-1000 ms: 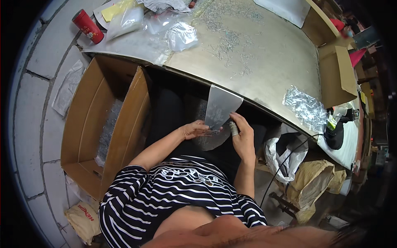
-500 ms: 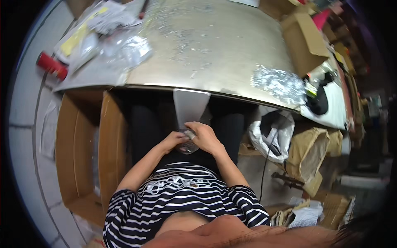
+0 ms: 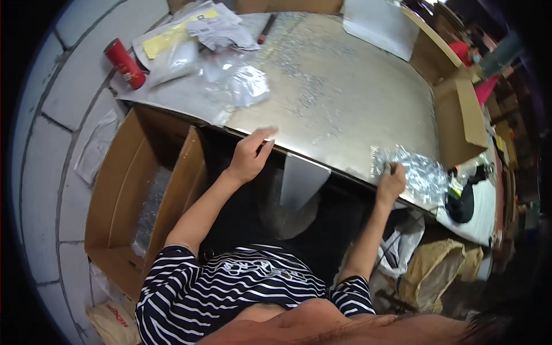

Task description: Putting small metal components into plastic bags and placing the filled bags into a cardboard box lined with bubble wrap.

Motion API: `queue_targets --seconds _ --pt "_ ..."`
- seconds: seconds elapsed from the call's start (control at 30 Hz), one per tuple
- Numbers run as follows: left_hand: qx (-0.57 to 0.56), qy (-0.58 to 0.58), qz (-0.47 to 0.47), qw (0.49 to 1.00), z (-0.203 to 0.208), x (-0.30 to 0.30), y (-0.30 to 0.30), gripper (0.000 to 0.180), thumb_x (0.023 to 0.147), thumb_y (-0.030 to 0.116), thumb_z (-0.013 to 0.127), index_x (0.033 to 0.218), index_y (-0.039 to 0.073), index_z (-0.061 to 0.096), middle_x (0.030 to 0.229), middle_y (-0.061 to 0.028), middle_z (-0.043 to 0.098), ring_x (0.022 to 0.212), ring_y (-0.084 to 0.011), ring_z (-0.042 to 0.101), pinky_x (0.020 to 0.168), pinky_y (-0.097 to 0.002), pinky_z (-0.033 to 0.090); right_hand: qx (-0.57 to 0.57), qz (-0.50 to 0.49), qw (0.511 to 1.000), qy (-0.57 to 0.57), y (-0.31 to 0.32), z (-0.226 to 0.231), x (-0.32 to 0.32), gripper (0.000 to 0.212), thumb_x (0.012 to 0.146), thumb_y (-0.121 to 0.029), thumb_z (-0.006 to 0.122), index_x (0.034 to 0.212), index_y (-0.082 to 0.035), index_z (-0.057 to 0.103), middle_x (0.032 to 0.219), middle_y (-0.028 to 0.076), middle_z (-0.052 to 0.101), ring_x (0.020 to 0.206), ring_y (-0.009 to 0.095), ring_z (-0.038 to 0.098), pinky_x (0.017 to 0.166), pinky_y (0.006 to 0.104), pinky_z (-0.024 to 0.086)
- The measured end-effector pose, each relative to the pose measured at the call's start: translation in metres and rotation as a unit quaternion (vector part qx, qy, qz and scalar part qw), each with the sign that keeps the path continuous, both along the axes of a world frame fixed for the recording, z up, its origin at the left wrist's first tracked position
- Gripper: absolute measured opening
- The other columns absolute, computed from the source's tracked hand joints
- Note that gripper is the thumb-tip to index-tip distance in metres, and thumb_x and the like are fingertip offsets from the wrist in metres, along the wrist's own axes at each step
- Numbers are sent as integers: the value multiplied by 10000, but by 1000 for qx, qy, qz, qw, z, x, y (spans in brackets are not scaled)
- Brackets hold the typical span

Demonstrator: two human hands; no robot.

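My left hand (image 3: 251, 154) is raised at the table's front edge, its fingers loosely bent and apart, with nothing visible in it. The fingertips are blurred. My right hand (image 3: 392, 183) is at the near left side of a pile of shiny clear plastic bags (image 3: 422, 175), thumb and fingers pinched together on a bag there. Between the hands, a pale flat plate (image 3: 302, 179) slopes down from the table edge towards my lap. A see-through plastic bag (image 3: 287, 221) appears under its lower end, over my dark trousers. Its contents cannot be made out.
Small shiny pieces (image 3: 313, 86) lie scattered over the metal-topped table (image 3: 379, 103). Papers (image 3: 221, 31), plastic bags (image 3: 247, 86) and a red can (image 3: 125, 63) are at the left. An open cardboard box (image 3: 115, 190) stands left of my legs; another box (image 3: 460, 118) is at the table's right.
My hands were together over my lap at the clear bag. They have parted: the left rose to the table edge, the right moved right to the pile. The view has shifted.
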State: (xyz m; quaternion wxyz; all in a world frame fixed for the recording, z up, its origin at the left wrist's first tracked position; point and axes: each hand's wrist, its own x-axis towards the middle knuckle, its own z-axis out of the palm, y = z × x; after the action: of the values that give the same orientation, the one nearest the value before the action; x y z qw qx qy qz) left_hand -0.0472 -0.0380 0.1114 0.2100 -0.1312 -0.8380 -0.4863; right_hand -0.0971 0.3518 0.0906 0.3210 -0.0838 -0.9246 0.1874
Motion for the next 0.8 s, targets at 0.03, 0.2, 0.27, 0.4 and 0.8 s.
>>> queue_targets --seconds 0.03,0.2,0.27,0.4,0.8 --pt "-74 61 52 994 3 -12 -10 377 932 145 599 1261 -32 553 1248 -221 591 1147 -336 582 964 -417 465 26 -18 999 -31 -3 4 -2 172 803 -88 718 940 -5 656 909 160 662 830 347 612 750 417 477" --pt "-349 15 190 917 -25 -50 -30 588 894 276 632 1320 -82 441 1310 -230 493 1244 -374 451 1091 -481 319 39 43 993 106 -48 33 0 342 828 -68 702 1150 8 614 1148 204 624 1098 392 570 962 439 450" --pt "-348 -34 150 925 -19 -44 -23 570 875 277 638 1304 -56 465 1247 -201 503 1226 -369 449 1098 -507 299 -55 223 972 52 -96 31 -10 366 878 -74 661 1222 21 580 1277 206 577 1202 381 529 1036 428 416" --pt "-343 -37 138 928 -20 -41 -22 553 882 293 636 1326 0 483 1307 -188 478 1262 -355 426 1100 -522 290 29 353 928 -115 -196 20 -57 526 973 -324 550 1436 -108 427 1522 221 322 1424 409 265 1153 457 268" --pt "-91 125 96 983 -45 -26 -44 45 834 8 612 868 35 606 879 -105 626 896 -304 593 850 -383 457 120 349 912 -177 -191 13 -59 423 906 -108 500 1316 -6 523 1440 263 425 1363 429 369 1097 457 364"
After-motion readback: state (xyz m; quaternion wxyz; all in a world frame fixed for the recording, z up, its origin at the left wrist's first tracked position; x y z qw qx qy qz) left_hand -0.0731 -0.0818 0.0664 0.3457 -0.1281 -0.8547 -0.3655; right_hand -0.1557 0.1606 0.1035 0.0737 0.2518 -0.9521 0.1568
